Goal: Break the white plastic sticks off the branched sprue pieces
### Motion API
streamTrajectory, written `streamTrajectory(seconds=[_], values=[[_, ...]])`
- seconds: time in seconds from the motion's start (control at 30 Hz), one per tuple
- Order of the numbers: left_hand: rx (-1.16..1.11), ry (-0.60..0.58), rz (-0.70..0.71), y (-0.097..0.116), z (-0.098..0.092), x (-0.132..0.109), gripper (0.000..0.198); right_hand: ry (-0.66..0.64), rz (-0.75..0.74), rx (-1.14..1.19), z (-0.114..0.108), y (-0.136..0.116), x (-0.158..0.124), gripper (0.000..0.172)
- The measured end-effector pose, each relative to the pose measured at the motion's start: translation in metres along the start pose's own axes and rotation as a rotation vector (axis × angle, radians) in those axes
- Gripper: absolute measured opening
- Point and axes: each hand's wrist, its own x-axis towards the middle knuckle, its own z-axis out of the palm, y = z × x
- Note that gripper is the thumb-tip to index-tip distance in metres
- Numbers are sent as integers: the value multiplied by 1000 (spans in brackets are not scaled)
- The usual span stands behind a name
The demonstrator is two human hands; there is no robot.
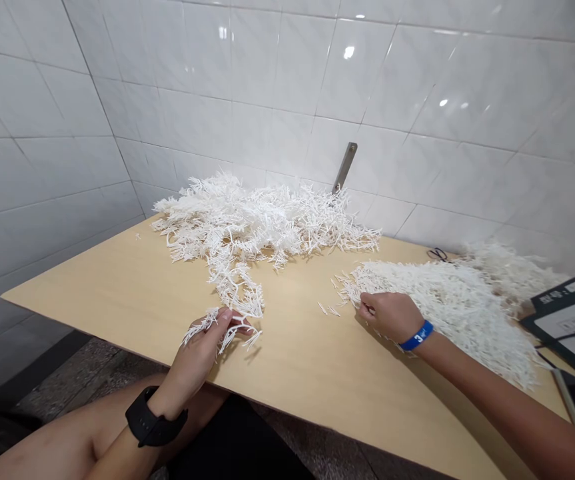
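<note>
My left hand point(202, 350) is closed on a branched white plastic piece point(227, 327) at the near edge of the wooden table point(117, 287). That piece trails up toward a big tangled heap of white plastic branches point(252, 223) at the back. My right hand point(390, 315), with a blue wristband, is curled at the left edge of a second heap of small loose white sticks point(447, 300). Its fingers pinch together; what they hold is too small to make out. A few loose sticks point(330, 308) lie between the hands.
White tiled walls point(417, 100) close the table in at the back and left. A metal bracket point(344, 167) leans on the wall. A dark clipboard with printed sheets point(574, 320) lies at the right edge. Small black scissors point(436, 254) lie behind the right heap.
</note>
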Motion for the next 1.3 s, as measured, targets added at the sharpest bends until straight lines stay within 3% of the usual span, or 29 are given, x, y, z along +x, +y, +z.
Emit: streamTrajectory(seconds=[0.23, 0.33, 0.43, 0.57, 0.73, 0.87, 1.07, 1.2, 1.3], values=[[-78, -88, -70, 3, -2, 0, 51, 15, -37, 109, -8, 2, -4, 27], [-92, -120, -119, 13, -1, -2, 50, 14, -175, 274, -18, -11, -9, 36], [-117, -122, -158, 19, 0, -4, 48, 25, -355, 558, -25, -39, -13, 34], [-132, -104, -112, 14, 4, -3, 41, -70, -461, 795, -23, -89, -10, 27], [-129, -147, 49, 13, 9, -6, 33, -83, -560, 887, -20, -143, -2, 25], [23, -112, 140, 15, 17, -11, 26, -30, -628, 946, -18, -169, 0, 23], [172, -42, 93, 11, 22, -12, 23, 73, -613, 905, -6, -180, -4, 28], [115, -69, 87, 9, 21, -9, 26, 30, -656, 933, -5, -179, -4, 28], [132, -85, 122, 8, 19, -8, 17, 4, -667, 921, -6, -178, -5, 26]])
